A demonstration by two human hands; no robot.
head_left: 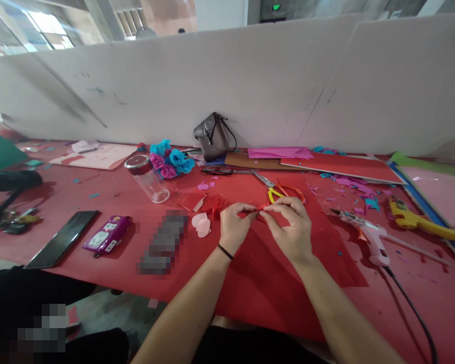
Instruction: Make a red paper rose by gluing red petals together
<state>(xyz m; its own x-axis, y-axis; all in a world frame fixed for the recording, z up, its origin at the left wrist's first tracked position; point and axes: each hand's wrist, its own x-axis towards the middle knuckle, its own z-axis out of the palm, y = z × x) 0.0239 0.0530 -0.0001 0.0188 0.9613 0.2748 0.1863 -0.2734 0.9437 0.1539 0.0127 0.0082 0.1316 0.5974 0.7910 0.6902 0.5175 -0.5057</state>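
The wide, red-covered bench (117, 194) is cut off at the right edge. Over it, the left hand (238, 225) and the right hand (293, 227) almost meet, both pinching one tiny, bright-red piece (261, 208) between their fingertips. Just beyond, the right hand partly covers metal scissors with yellow and orange handles (265, 180). The pinched piece is mostly hidden; its shape I cannot tell.

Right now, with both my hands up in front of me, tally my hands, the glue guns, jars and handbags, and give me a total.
Hands: 2
Glue guns: 2
Jar: 1
Handbag: 1
Total: 6
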